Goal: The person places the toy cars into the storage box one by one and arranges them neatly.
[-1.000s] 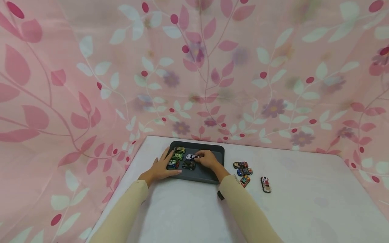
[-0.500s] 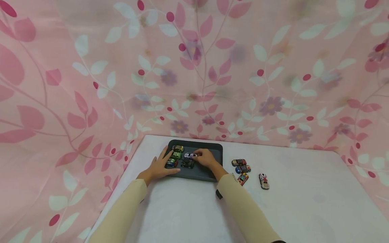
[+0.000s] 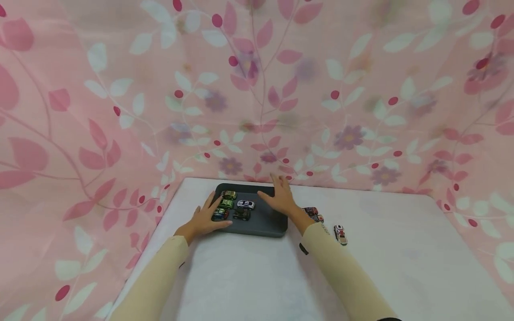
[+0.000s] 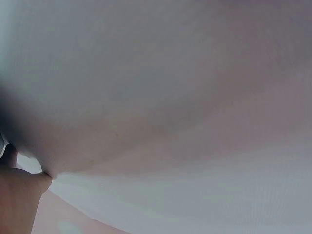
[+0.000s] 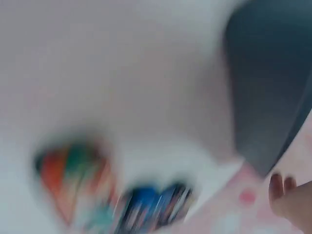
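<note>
So, quick rundown of the scene:

Left hand: the left hand (image 3: 202,220) lies flat at the near-left corner of the dark tray (image 3: 265,223), fingers (image 3: 210,204) straight and spread, tips right up against the left column of toy cars. It's not gripping anything.

Right hand: the right hand (image 3: 281,199) hovers over the far-right part of the tray, fingers loosely spread and relaxed, holding nothing. I can't tell whether it touches the tray.

Tray: sits on the white bench (image 3: 381,267) near the back-left corner, close to the floral curtain (image 3: 257,89).

Cars in tray: five of them. The left column has a yellow-green car (image 3: 229,195) at the back, a green car (image 3: 226,203) in the middle and a blue-ish car (image 3: 220,214) nearest. Next column over has a white car (image 3: 245,204) with a dark car (image 3: 242,215) in front of it.

Loose cars: a few sit on the bench just right of the tray, partly hidden behind the right wrist. A white-and-red car (image 3: 340,234) lies a bit further right, apart from that bunch.

Right wrist view: super blurry, but you can make out a blue car (image 5: 153,207) and a red-and-green car (image 5: 73,178) side by side, plus the tray's edge.

Left wrist view: basically just a blur of bench.
</note>
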A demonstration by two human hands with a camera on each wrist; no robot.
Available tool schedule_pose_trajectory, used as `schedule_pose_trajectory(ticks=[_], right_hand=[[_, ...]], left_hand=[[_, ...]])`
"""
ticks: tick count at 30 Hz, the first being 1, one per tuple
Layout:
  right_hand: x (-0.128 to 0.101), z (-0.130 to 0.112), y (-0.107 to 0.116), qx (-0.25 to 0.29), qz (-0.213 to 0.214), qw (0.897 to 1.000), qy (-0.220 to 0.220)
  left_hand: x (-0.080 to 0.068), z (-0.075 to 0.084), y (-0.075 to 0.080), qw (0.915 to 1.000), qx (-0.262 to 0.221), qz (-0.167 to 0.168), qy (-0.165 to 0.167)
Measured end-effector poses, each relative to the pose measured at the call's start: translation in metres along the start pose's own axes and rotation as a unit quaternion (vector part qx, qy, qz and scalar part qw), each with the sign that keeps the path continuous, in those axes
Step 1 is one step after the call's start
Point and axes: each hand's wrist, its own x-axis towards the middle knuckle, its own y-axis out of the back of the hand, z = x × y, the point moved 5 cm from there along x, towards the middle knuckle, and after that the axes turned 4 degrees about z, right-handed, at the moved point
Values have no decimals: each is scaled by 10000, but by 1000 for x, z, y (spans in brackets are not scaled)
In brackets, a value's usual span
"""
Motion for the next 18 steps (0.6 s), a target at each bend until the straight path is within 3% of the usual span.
schedule_pose_trajectory(ticks=[8,13,18], right_hand=[[-12,70,79,-1244,298,9918,-49],[-25,107,107,-1727,391,9842,-61],[-44,135,127,-1784,334,9824,-453]], left_hand=[[-1,2,0,9999,98,-46,-1],[-2,1,3,10000,60,-5,9],[1,3,-1,9999,131,-76,-65]])
